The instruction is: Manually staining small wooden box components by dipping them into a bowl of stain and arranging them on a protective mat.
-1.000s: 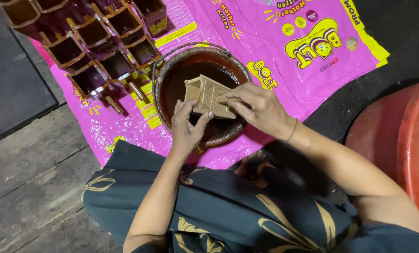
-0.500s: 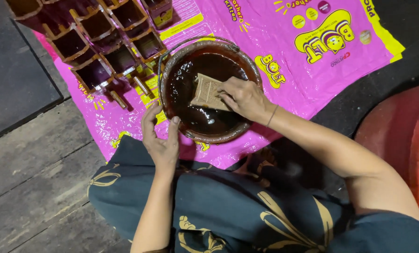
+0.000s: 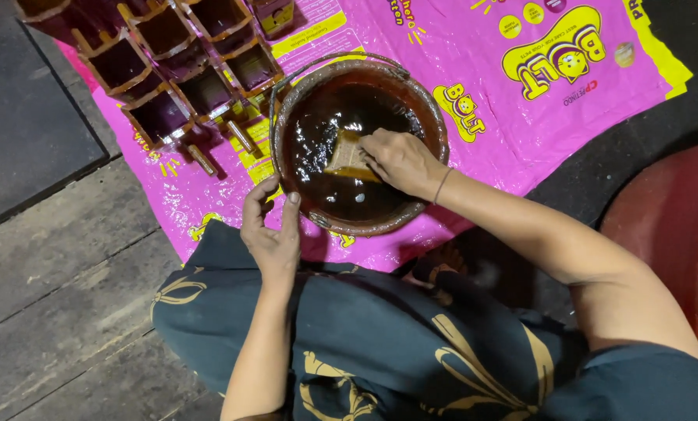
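Two bare hands work at a round bucket [image 3: 435, 125] of dark, glossy brown liquid [image 3: 341, 117] that stands on a pink printed plastic sheet [image 3: 520, 125] spread over the floor. The right hand [image 3: 400, 160] reaches in from the right, its grip closed narrowly on a small tan wooden piece [image 3: 347, 156] held low in the middle of the bucket, partly sunk in the liquid. The left hand [image 3: 271, 234] rests at the bucket's near-left rim, thumb and fingers spread wide along the edge and holding nothing else. A thin wire handle [image 3: 333, 56] lies along the far rim.

At the far-left corner of the sheet, a cluster of small dark-stained wooden boxes [image 3: 170, 70] stands close together, the nearest just beside the bucket's far-left rim, so little room is left on that side. The sheet to the right of the bucket, towards its far-right corner, is open. The near edge of the sheet runs under the bucket and meets the person's dark, gold-patterned cloth [image 3: 380, 351] across the lap.

Left of the sheet lie worn grey wooden floorboards [image 3: 60, 273]. A red basin [image 3: 676, 234] curves in at the right edge, well apart from the bucket, on dark ground.
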